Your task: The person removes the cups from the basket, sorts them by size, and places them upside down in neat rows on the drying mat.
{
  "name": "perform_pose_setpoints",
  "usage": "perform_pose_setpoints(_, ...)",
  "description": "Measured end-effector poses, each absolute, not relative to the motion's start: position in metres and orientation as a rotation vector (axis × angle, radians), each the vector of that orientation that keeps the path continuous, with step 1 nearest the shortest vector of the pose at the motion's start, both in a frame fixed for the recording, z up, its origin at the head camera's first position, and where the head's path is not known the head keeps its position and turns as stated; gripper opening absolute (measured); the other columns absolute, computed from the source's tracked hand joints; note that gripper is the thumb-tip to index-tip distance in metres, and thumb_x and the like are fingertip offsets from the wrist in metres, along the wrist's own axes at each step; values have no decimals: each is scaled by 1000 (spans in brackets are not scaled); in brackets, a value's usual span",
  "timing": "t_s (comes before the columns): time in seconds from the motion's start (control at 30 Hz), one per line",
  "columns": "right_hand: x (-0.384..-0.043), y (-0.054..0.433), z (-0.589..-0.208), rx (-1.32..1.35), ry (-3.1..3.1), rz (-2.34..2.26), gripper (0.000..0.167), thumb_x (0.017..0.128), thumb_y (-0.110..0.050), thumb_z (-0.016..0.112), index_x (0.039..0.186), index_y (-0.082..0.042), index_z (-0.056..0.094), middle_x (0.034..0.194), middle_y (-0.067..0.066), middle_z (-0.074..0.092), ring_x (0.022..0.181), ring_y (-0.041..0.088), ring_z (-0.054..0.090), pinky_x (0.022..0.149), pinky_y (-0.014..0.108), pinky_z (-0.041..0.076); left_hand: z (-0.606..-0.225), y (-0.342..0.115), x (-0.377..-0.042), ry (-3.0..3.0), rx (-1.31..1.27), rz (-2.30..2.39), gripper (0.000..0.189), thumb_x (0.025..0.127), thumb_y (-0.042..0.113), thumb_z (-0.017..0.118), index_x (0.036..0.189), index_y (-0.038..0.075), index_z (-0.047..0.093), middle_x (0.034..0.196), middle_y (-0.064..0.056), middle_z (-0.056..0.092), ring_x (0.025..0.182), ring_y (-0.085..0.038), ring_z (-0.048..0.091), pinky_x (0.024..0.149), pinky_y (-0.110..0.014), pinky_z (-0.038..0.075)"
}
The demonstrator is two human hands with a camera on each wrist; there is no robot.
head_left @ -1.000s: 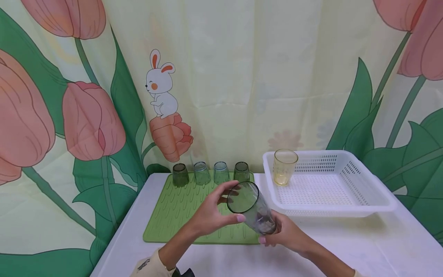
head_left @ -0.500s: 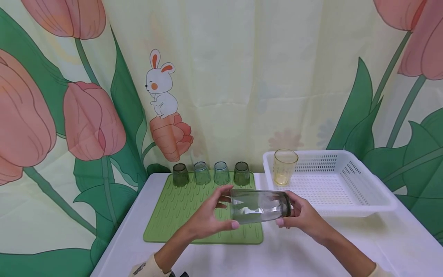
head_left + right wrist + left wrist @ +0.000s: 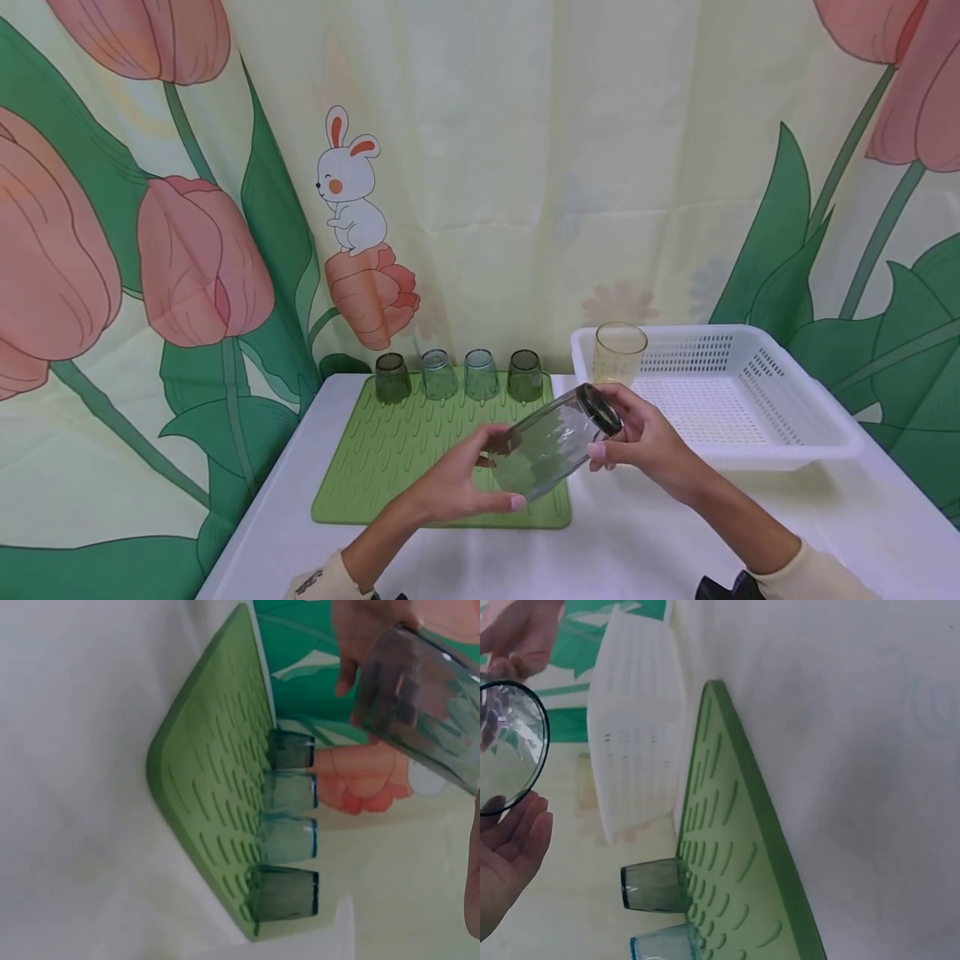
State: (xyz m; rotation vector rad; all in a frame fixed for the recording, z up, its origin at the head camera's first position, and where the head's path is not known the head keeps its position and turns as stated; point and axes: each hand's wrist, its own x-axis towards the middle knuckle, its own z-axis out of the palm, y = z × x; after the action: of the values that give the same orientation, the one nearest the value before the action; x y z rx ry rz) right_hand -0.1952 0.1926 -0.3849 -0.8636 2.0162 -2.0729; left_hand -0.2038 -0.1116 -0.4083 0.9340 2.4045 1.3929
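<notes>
A clear grey drinking glass (image 3: pixel 543 450) is tilted between both hands over the right front of a green ribbed drying mat (image 3: pixel 360 483). Its thick dark base points up and to the right, its rim down and to the left. My left hand (image 3: pixel 457 483) holds the rim end, thumb in front and fingers behind. My right hand (image 3: pixel 648 437) grips the base end. In the left wrist view the glass's round rim (image 3: pixel 546 742) faces the camera above the left fingers. The right wrist view shows the glass (image 3: pixel 424 705) from the side, with much of the right hand cut off.
Several small tumblers, among them a dark one (image 3: pixel 392 379) and a bluish one (image 3: pixel 481 377), stand in a row along the mat's back edge, narrow ends up. A white perforated basket (image 3: pixel 795 454) at right holds a yellow glass (image 3: pixel 619 350). A printed curtain (image 3: pixel 487 167) hangs behind.
The glass has turned from rim up toward me, through level, to base up at the right. The right hand has risen with the base while the left stays at the rim end.
</notes>
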Motion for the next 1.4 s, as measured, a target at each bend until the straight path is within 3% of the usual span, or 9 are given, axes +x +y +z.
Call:
perform_pose_setpoints(0.33, -200, 176, -377, -911, 1974, -2068, 57, 88, 7, 68, 138, -9, 47, 115, 2, 66, 67, 15, 71, 63, 39, 61, -419, -108, -205, 2380, 870, 1343, 84, 79, 45, 82, 147, 17, 41, 132, 4, 56, 116, -12, 55, 101, -32, 48)
perform_pose_setpoints(0.67, -205, 162, -372, -878, 2035, -2003, 59, 87, 2, 71, 140, 0, 43, 101, 2, 71, 59, 13, 68, 59, 36, 59, -424, -113, -205, 2362, 856, 1344, 81, 81, 45, 81, 146, 17, 42, 132, 5, 56, 117, -11, 55, 101, -32, 48)
perform_pose_setpoints(0.93, -212, 147, -368, -767, 2183, -1907, 71, 85, -7, 77, 144, 2, 39, 90, 3, 71, 56, 14, 66, 63, 37, 59, -429, -126, -205, 2414, 781, 1325, 87, 83, 46, 80, 152, 17, 36, 144, 3, 51, 125, -17, 53, 104, -40, 48)
perform_pose_setpoints(1.13, -223, 135, -369, -736, 2221, -1873, 70, 83, -10, 79, 142, -2, 43, 95, 12, 71, 55, 14, 64, 62, 37, 59, -437, -150, -208, 2462, 709, 1388, 82, 85, 41, 80, 151, 17, 38, 142, -3, 53, 129, -27, 53, 103, -51, 46)
perform_pose_setpoints(1.27, -232, 127, -372, -717, 2222, -1860, 73, 83, -14, 80, 144, -3, 42, 121, 24, 63, 59, 24, 68, 64, 40, 60, -447, -171, -210, 2501, 646, 1417, 78, 87, 39, 78, 150, 14, 40, 140, -8, 54, 128, -33, 53, 101, -54, 45)
perform_pose_setpoints(1.4, -241, 119, -376, -697, 2237, -1846, 74, 83, -17, 81, 145, -6, 42, 148, 27, 41, 65, 37, 70, 65, 41, 60, -456, -192, -209, 2550, 565, 1415, 71, 89, 35, 77, 148, 13, 42, 140, -13, 54, 126, -34, 54, 99, -53, 45)
